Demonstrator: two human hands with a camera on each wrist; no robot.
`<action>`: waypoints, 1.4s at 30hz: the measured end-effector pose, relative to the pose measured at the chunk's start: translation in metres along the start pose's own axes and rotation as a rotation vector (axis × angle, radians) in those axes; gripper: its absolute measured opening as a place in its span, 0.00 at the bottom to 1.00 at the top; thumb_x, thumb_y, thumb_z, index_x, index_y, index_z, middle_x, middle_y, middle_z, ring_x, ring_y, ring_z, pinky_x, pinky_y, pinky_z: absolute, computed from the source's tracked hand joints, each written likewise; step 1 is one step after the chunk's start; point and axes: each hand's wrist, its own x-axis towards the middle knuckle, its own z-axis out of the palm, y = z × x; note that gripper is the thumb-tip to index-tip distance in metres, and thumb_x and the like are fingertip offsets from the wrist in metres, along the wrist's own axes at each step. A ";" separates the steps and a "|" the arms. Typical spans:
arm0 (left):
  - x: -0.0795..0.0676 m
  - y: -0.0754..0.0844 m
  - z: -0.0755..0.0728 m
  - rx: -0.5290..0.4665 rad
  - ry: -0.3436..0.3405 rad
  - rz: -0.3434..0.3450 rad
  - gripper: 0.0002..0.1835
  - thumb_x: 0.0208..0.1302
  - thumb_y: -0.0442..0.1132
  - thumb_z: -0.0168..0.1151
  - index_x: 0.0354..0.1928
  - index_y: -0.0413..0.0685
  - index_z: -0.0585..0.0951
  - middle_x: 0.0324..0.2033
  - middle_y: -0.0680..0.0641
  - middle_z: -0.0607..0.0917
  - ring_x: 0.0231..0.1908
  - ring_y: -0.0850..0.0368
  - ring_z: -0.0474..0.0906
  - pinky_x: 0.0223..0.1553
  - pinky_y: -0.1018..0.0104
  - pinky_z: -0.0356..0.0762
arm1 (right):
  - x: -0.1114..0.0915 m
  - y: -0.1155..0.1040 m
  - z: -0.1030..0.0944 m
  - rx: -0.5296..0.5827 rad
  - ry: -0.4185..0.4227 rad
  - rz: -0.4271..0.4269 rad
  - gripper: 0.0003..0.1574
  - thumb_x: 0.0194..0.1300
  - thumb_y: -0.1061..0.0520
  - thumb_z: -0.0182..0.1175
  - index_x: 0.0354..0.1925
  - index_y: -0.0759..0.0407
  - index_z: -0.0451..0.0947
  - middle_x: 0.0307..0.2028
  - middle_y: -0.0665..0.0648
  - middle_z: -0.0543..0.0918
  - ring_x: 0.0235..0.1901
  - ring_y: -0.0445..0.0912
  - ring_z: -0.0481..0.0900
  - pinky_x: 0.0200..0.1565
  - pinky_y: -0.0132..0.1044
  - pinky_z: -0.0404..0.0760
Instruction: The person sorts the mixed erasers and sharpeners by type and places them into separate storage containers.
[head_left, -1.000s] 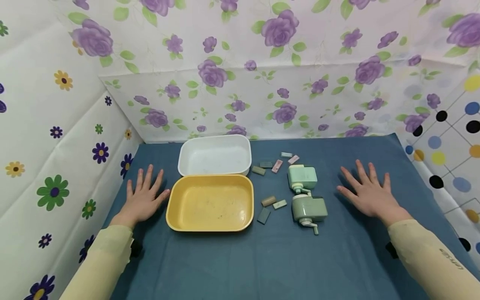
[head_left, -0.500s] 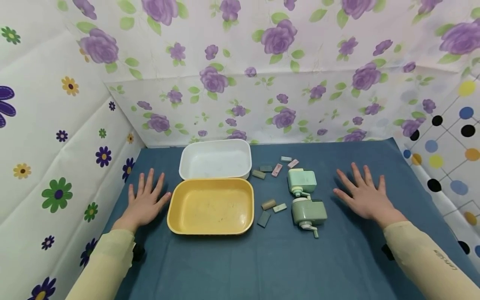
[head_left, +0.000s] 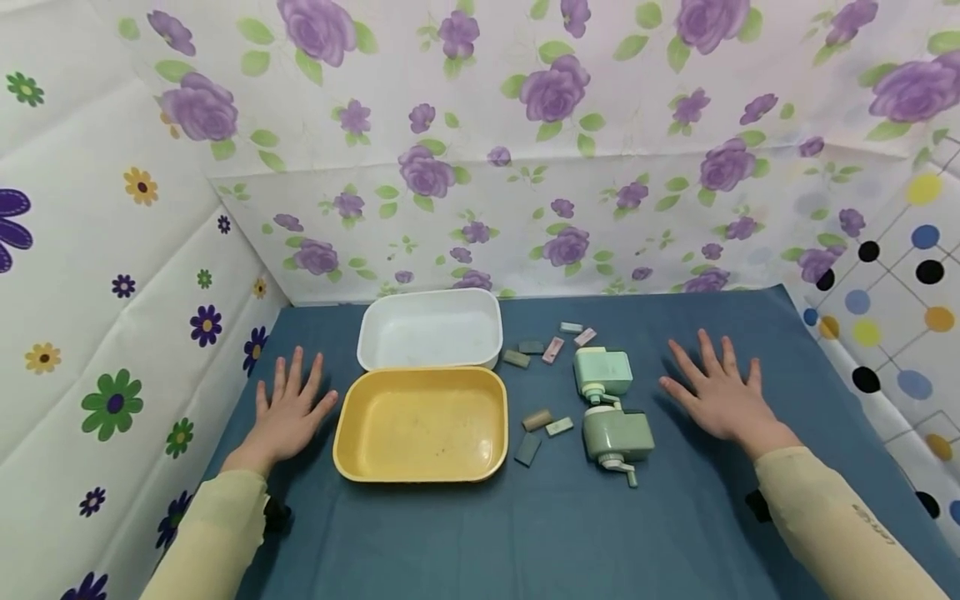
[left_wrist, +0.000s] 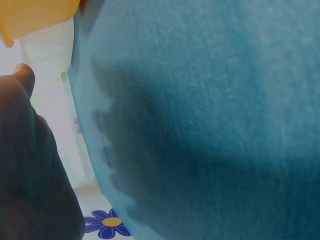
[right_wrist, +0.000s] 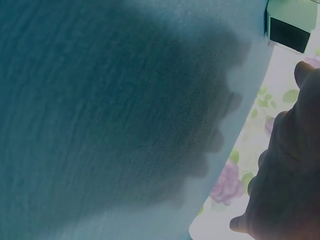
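Clock centred on yellow tub (head_left: 420, 425). Left hand (head_left: 286, 419) at 9 o'clock, right hand (head_left: 722, 402) well out at 3; on each, fingers spread wide over the blue cloth (head_left: 450, 542), nothing grasped. Step, as judged: ready pose, handling not begun; next move would call for reaching inward and curling fingers round an item. Yellow tub: no items seen inside. White tub (head_left: 430, 330) just beyond, 12 o'clock: likewise. Small blocks (head_left: 552, 350) lie loose at 2 and 3; farther out, light green crank box (head_left: 611, 372), darker green crank box (head_left: 628, 433)
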 end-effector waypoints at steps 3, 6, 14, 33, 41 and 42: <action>0.001 0.002 0.000 -0.017 -0.003 0.006 0.46 0.85 0.64 0.43 0.88 0.52 0.35 0.83 0.42 0.21 0.79 0.37 0.08 0.71 0.20 0.15 | 0.000 0.002 0.002 -0.003 0.007 0.006 0.56 0.80 0.21 0.38 0.88 0.42 0.32 0.84 0.68 0.23 0.79 0.71 0.15 0.67 0.83 0.17; 0.001 0.002 0.000 -0.028 -0.002 0.005 0.46 0.85 0.64 0.43 0.88 0.52 0.35 0.83 0.43 0.20 0.78 0.37 0.08 0.71 0.20 0.15 | 0.000 0.001 0.003 -0.005 0.006 0.004 0.56 0.80 0.21 0.38 0.89 0.43 0.33 0.84 0.68 0.25 0.79 0.73 0.18 0.67 0.83 0.19; 0.000 0.001 -0.001 -0.040 -0.010 -0.009 0.46 0.85 0.64 0.43 0.87 0.52 0.34 0.82 0.44 0.18 0.78 0.35 0.09 0.70 0.20 0.14 | 0.003 -0.003 0.001 -0.015 0.002 -0.008 0.56 0.80 0.21 0.38 0.89 0.44 0.34 0.84 0.69 0.25 0.79 0.73 0.19 0.67 0.83 0.20; 0.005 -0.003 0.003 -0.008 -0.026 -0.019 0.46 0.84 0.65 0.42 0.88 0.52 0.35 0.84 0.38 0.23 0.79 0.29 0.14 0.70 0.20 0.14 | 0.008 -0.001 0.002 -0.063 -0.012 0.016 0.56 0.79 0.19 0.33 0.89 0.42 0.33 0.84 0.69 0.24 0.79 0.74 0.20 0.67 0.83 0.18; 0.001 -0.004 0.008 0.006 -0.006 -0.004 0.47 0.83 0.68 0.43 0.88 0.51 0.41 0.84 0.38 0.27 0.80 0.28 0.16 0.71 0.20 0.15 | 0.005 0.001 0.004 -0.071 -0.009 0.011 0.55 0.80 0.20 0.36 0.89 0.43 0.35 0.84 0.70 0.25 0.79 0.75 0.21 0.67 0.82 0.18; 0.001 -0.003 0.009 0.004 -0.008 0.000 0.47 0.83 0.69 0.42 0.88 0.51 0.42 0.85 0.38 0.27 0.80 0.28 0.17 0.71 0.19 0.15 | 0.004 0.001 0.004 -0.069 -0.006 0.010 0.55 0.80 0.20 0.37 0.89 0.43 0.35 0.84 0.70 0.26 0.79 0.75 0.21 0.67 0.82 0.18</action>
